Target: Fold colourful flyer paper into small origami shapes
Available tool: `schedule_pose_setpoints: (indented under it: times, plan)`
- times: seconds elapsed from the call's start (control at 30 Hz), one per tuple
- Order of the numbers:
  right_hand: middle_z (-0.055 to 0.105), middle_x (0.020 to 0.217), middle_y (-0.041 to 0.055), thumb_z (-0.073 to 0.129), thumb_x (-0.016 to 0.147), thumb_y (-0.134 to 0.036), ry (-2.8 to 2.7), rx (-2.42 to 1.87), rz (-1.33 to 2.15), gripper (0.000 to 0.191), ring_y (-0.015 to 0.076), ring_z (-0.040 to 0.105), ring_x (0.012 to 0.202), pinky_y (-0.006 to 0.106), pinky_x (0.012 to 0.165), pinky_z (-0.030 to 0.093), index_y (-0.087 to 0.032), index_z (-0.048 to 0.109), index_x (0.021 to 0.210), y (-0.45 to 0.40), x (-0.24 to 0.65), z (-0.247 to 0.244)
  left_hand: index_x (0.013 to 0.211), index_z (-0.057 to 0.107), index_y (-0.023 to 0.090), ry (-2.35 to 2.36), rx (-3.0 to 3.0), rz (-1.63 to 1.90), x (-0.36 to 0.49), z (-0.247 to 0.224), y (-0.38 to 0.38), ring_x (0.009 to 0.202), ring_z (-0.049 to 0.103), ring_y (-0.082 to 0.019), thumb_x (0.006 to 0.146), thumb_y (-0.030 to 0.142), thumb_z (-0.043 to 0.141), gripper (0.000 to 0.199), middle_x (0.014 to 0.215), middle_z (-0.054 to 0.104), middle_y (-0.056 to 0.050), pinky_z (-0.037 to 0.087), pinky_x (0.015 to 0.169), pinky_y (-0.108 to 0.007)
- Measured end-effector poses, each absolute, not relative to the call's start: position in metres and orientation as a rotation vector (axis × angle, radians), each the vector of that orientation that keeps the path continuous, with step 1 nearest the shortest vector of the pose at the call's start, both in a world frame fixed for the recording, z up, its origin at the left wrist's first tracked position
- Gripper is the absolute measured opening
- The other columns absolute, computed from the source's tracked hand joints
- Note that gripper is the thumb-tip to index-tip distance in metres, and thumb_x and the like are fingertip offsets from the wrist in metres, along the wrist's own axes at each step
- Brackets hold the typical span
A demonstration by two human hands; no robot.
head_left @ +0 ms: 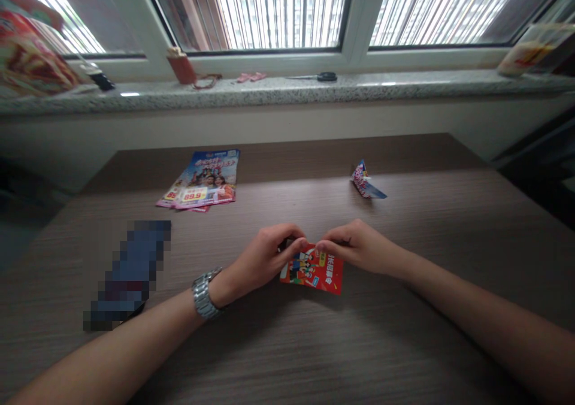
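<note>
A red printed paper (317, 271) with small cartoon figures is held above the wooden table (251, 339), near its middle. My left hand (269, 252), with a metal watch at the wrist, pinches the paper's upper left edge between thumb and fingers. At the upper right edge, my right hand (353, 246) grips the same paper, thumb in front and fingers bent behind. The two hands are a short gap apart. Behind the right hand, a folded paper piece (365, 182) in blue and pink rests on the table.
Several flyers (209, 180) lie overlapped at the back left. A pixelated dark blue object (135, 273) is left of my left forearm. On the granite sill (269, 93) are scissors (327, 77), pink bits (251, 77), a red box (181, 66) and packages at both ends.
</note>
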State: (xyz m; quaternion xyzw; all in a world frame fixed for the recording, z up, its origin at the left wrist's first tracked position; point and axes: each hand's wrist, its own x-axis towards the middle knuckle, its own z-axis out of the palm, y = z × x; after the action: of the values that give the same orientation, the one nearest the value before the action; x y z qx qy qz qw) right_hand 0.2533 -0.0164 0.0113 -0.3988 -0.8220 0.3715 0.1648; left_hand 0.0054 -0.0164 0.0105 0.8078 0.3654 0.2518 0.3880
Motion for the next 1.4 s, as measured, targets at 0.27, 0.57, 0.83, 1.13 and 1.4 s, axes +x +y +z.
schedule_pose_setpoints:
  times: [0.27,0.57,0.83,1.13,1.4]
  plan:
    - [0.073,0.072,0.0025,0.052,0.101,-0.045,-2.319,-1.142,1.056,0.040,0.0124,0.060,0.063,0.022,0.057,0.037,-0.014,0.077,0.092,-0.0130,0.2567,0.0111,0.094,0.066,0.015,0.939,2.075,0.665,0.0034,0.0097,-0.0129,0.072,0.057,-0.012,0.103,0.037,0.053,0.027,0.084,0.068,-0.002,0.042,0.066,-0.021]
    - [0.073,0.073,0.0033,0.052,0.102,-0.043,-2.322,-1.112,1.012,0.039,0.0127,0.062,0.064,0.022,0.058,0.039,-0.014,0.076,0.091,-0.0112,0.2579,0.0103,0.093,0.067,0.015,0.961,2.032,0.686,0.0024,0.0079,-0.0108,0.069,0.054,-0.011,0.102,0.039,0.055,0.028,0.081,0.067,-0.001,0.040,0.063,-0.020]
    - [0.074,0.073,0.0029,0.052,0.101,-0.041,-2.307,-1.150,1.028,0.036,0.0134,0.064,0.064,0.022,0.058,0.040,-0.015,0.076,0.096,-0.0104,0.2586,0.0087,0.090,0.067,0.015,0.998,2.026,0.685,0.0022,0.0076,-0.0094,0.069,0.054,-0.011,0.100,0.038,0.056,0.027,0.080,0.067,-0.001,0.040,0.062,-0.021]
    - [0.070,0.070,0.0015,0.053,0.102,-0.035,-2.429,-1.096,0.993,0.033,0.0110,0.056,0.059,0.022,0.055,0.033,-0.015,0.077,0.094,-0.0158,0.2532,0.0103,0.093,0.067,0.017,0.920,2.178,0.638,0.0045,0.0165,-0.0156,0.077,0.058,-0.012,0.098,0.025,0.058,0.013,0.086,0.066,-0.002,0.042,0.070,-0.023]
    - [0.068,0.068,0.0013,0.052,0.102,-0.037,-2.412,-1.059,1.008,0.034,0.0105,0.056,0.059,0.021,0.055,0.034,-0.014,0.077,0.095,-0.0181,0.2501,0.0069,0.093,0.067,0.017,0.874,2.207,0.605,0.0060,0.0080,-0.0134,0.074,0.059,-0.012,0.098,0.025,0.062,0.011,0.085,0.067,-0.001,0.043,0.068,-0.022]
